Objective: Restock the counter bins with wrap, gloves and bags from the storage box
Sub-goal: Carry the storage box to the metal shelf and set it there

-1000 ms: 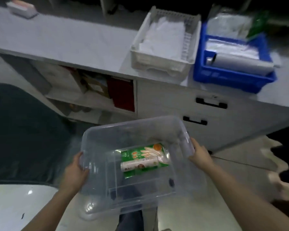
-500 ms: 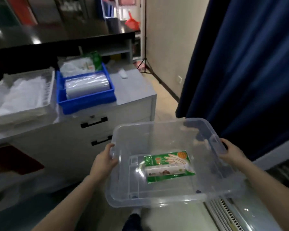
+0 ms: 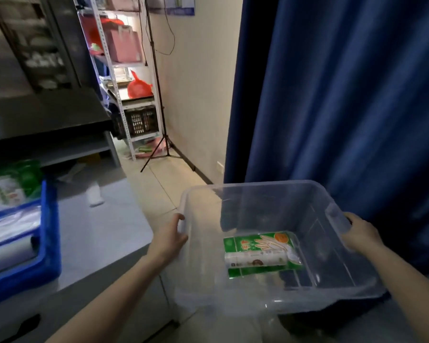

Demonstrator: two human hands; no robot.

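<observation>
Head view: L hand [image 3: 170, 237] fingers curl over left rim of box [image 3: 258, 191], thumb on top. R hand [image 3: 360, 235] fingers clamped on right rim handle. Box = clear glossy plastic, rectangular w/ rounded corners. Btwn the hands, flat on the ribbed bottom: glove pack [image 3: 260, 253], green/white shiny film. Left of L hand, matte grey counter [image 3: 104, 233], then blue hard-plastic bin [image 3: 51, 233] w/ wrap roll [image 3: 8, 253], a grey cylinder. Beyond R hand, pleated navy curtain [image 3: 344, 95].

Both hands grip clear storage box [image 3: 258, 194]; glove pack [image 3: 260, 253] inside.
</observation>
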